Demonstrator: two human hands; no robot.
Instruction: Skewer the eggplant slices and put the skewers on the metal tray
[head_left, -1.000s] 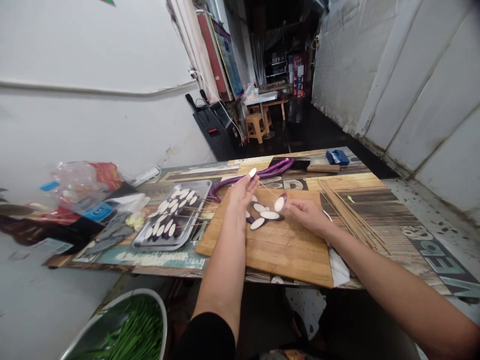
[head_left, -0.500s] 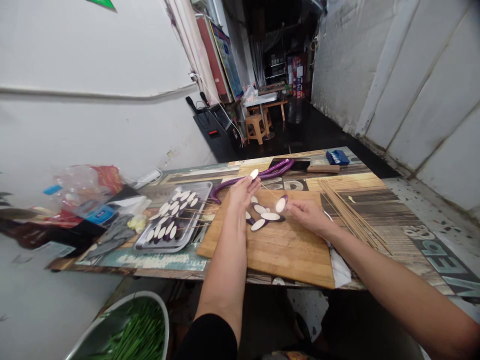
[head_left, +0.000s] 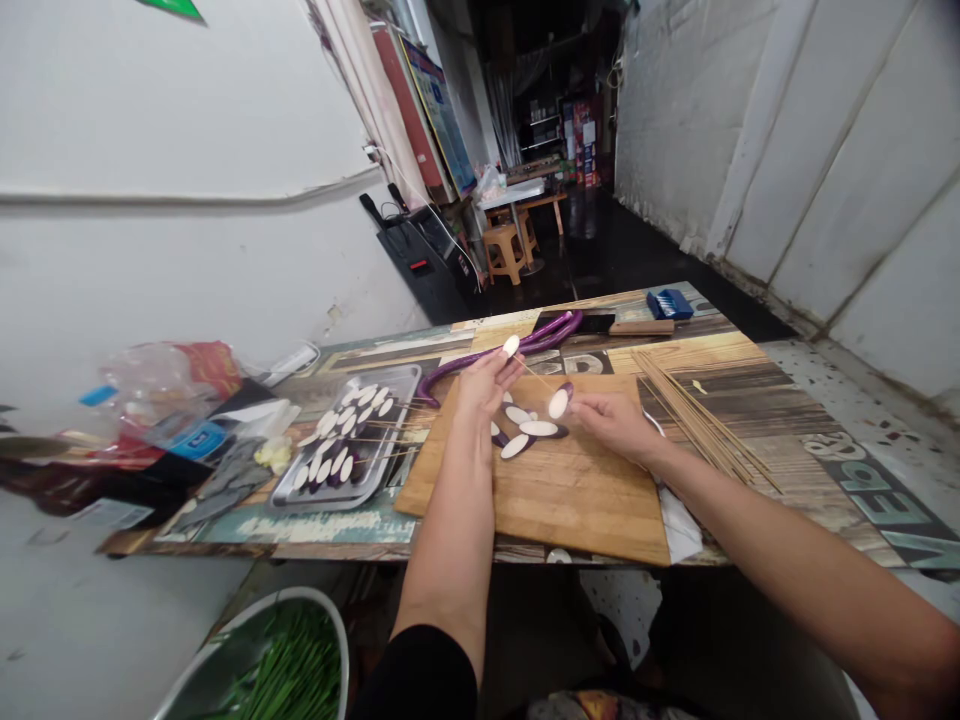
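Observation:
My left hand (head_left: 484, 382) is closed on a pale oval eggplant slice (head_left: 511, 346) at its fingertips, above the far left part of the wooden cutting board (head_left: 577, 500). From there a thin skewer (head_left: 534, 372) slants down toward my right hand (head_left: 611, 418). Pinched in my right fingertips is a second, purple-edged eggplant slice (head_left: 559, 403), which meets the lower end of the skewer. Whether it is pierced I cannot tell. Several loose eggplant slices (head_left: 538, 429) lie on the board below my hands. Skewered slices (head_left: 347, 412) rest on a metal tray (head_left: 365, 497) to the left.
Whole purple eggplants (head_left: 450, 372) and a wooden-handled knife (head_left: 641, 328) lie behind the board. Bare skewers (head_left: 697, 425) are spread to its right, near a blue box (head_left: 670, 304). Plastic bottles (head_left: 142, 385) crowd the left end. A bowl of green stalks (head_left: 341, 640) stands below the table.
The view has shifted slightly. Both hands keep nearly the same pose, and the slice in my left fingers shows a little rounder and more face-on.

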